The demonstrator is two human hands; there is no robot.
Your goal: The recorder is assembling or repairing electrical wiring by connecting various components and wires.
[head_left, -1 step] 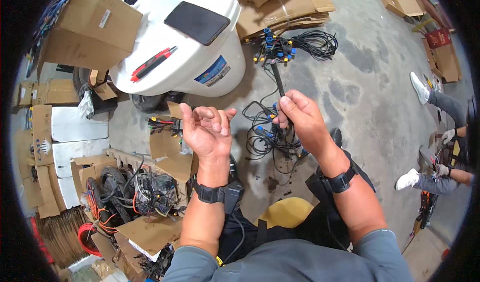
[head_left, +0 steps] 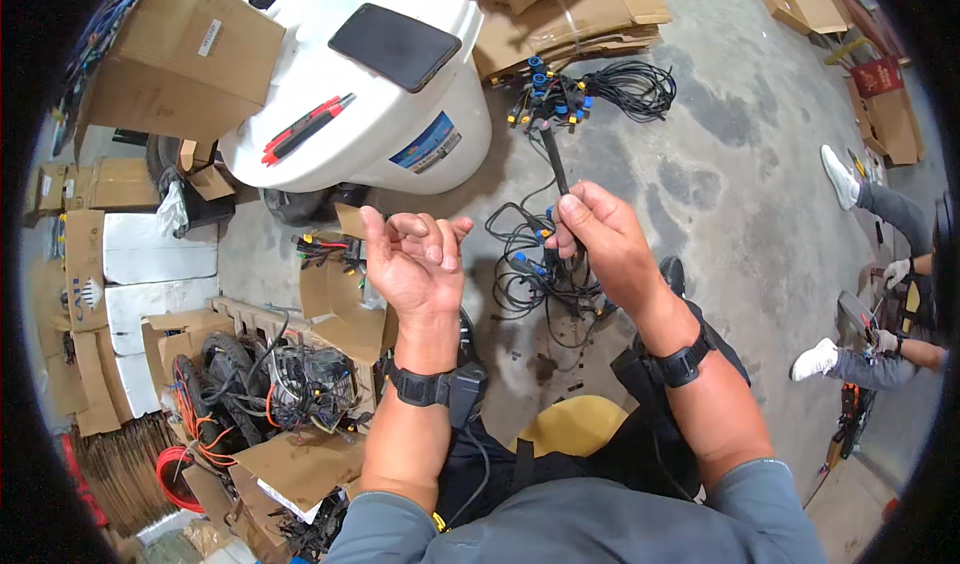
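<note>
My left hand (head_left: 415,264) is raised palm up, its fingers loosely curled and apart, with nothing in it. In my right hand (head_left: 603,239) a thin black stick-like piece (head_left: 554,159) is pinched between thumb and fingers, pointing away from me; its exact kind is unclear. Past its far end lies a bundle of black cables (head_left: 635,89) on the floor, with blue and yellow connectors (head_left: 545,89). Below my right hand sits another tangle of black cables (head_left: 515,289) with blue connectors, partly hidden by that hand.
A white lidded bucket (head_left: 350,154) at far left carries a phone (head_left: 395,46) and red-black pens (head_left: 308,129). Cardboard boxes (head_left: 190,44) and a crate of wires and motor-like parts (head_left: 310,379) crowd the left. At right, another person's gloved hands (head_left: 895,274) hold a tool.
</note>
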